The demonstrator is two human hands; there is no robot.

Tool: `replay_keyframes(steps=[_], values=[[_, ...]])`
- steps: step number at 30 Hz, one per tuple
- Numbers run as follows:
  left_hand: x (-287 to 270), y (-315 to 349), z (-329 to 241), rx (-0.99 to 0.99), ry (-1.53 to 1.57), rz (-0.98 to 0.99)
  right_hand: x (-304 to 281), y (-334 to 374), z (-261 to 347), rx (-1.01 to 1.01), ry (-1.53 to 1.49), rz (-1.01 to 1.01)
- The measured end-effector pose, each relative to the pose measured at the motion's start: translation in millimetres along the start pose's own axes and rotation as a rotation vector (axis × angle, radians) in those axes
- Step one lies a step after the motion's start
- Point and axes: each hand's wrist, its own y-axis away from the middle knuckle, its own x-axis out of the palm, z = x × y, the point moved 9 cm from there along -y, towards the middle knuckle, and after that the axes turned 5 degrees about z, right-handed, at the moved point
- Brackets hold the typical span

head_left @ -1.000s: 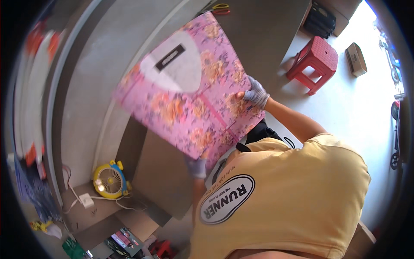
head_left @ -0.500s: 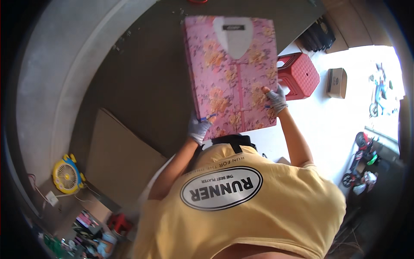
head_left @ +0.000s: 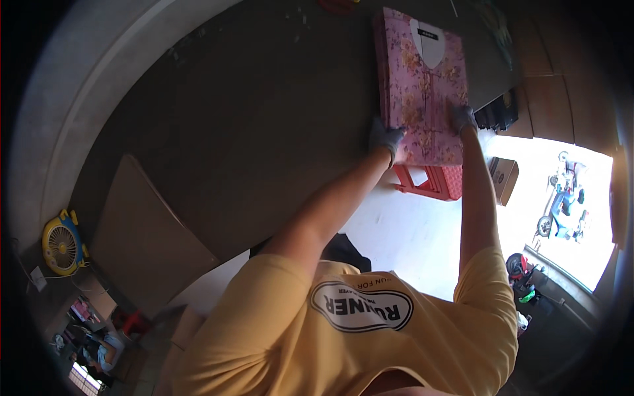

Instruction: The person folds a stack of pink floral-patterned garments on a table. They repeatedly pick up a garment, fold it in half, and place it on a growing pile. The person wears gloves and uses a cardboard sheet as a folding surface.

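A thick, flat stack of folded pink floral garments [head_left: 422, 86], with a pale neck opening and a dark label at its far end, is between my two hands over the dark table's right side. My left hand [head_left: 387, 139], in a grey glove, grips the near left edge with its thumb on top. On the right edge my gloved right hand [head_left: 464, 119] grips too. Both arms are stretched forward, and the undersides of the fingers are hidden.
The dark table [head_left: 264, 119] bears a brown cardboard sheet [head_left: 152, 231] near its left end. A yellow and blue fan [head_left: 63, 245] stands at far left. Below the garments shows a red plastic stool [head_left: 432, 181], with a cardboard box [head_left: 503, 179] to its right.
Both hands have carried the garment stack away from my body and to the right, over the table. My arms are now more stretched, and the head view has shifted.
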Motion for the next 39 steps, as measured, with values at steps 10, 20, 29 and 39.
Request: replay_keyframes(steps=[10,20,29,39], values=[[-68,64,-79,0.094,-0.483,0.324,-33,78,121,-0.464,0.259,-0.767],[-347,15,-330,0.827,-1.462,-0.955,151,134,424,-0.881,0.056,-0.303],[-382,-79,-392,0.535,-1.487,-1.147,179,142,527,-1.348,0.230,-0.310],[-298,-109,-371,1.018,-1.500,-0.642,140,117,537,-1.361,-0.253,-0.236]])
